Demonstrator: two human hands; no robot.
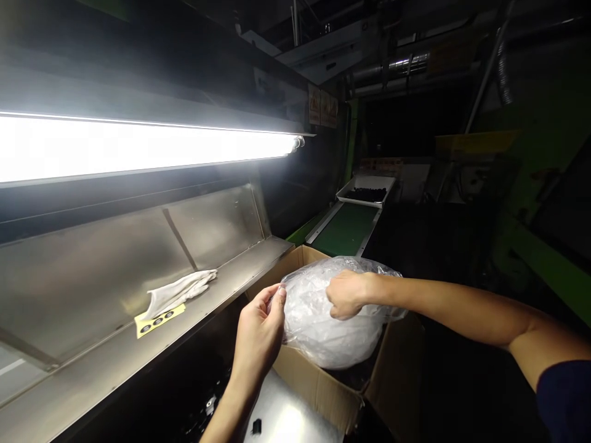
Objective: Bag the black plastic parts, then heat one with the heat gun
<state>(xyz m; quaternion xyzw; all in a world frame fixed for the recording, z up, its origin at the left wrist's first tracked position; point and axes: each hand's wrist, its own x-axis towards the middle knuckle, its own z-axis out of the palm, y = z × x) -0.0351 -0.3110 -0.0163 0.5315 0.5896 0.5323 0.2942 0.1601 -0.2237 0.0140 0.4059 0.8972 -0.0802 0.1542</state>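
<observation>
A clear plastic bag (332, 344), puffed up and wrinkled, fills the top of an open cardboard box (318, 384). My left hand (263, 326) pinches the bag's edge on its near left side between thumb and fingers. Over the middle of the bag, my right hand (346, 295) is closed, its curled fingers gripping the film. The palm side of that hand is hidden. What lies beneath the bag is mostly out of sight, with dark contents showing at the box's right corner.
Left of the box runs a metal ledge (111, 375) with white gloves (180, 292) and a yellow label (159, 321). Behind the box, a green conveyor (346, 227) leads to a white tray (367, 181) of dark pieces. A lit tube lamp (152, 144) hangs above the ledge.
</observation>
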